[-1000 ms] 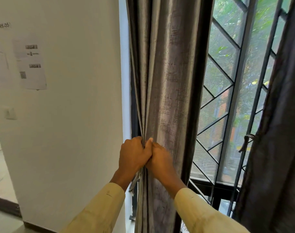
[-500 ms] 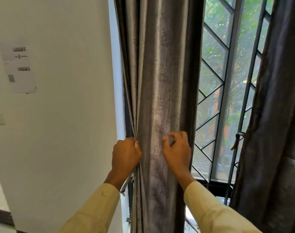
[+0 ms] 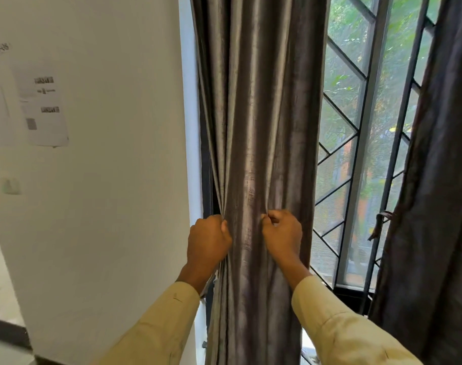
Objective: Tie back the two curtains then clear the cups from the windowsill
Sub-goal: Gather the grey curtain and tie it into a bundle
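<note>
Two curtains fill our view: the bunched grey curtain [image 3: 261, 127] runs vertically toward twelve o'clock, and the darker curtain [image 3: 435, 180] hangs at three o'clock. Our left hand [image 3: 208, 238] grips the grey curtain's nine o'clock edge, and our right hand [image 3: 282, 233] pinches a fold beside it. No cups show.

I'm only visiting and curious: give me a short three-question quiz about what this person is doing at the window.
1. True or false: the left hand and right hand both grip the grey curtain.
2. What hangs on the white wall? A) printed sheets B) a clock C) a mirror
3. Fill in: the second, darker curtain hangs at the picture's ___ edge.
Key: 1 true; 2 A; 3 right.
</note>
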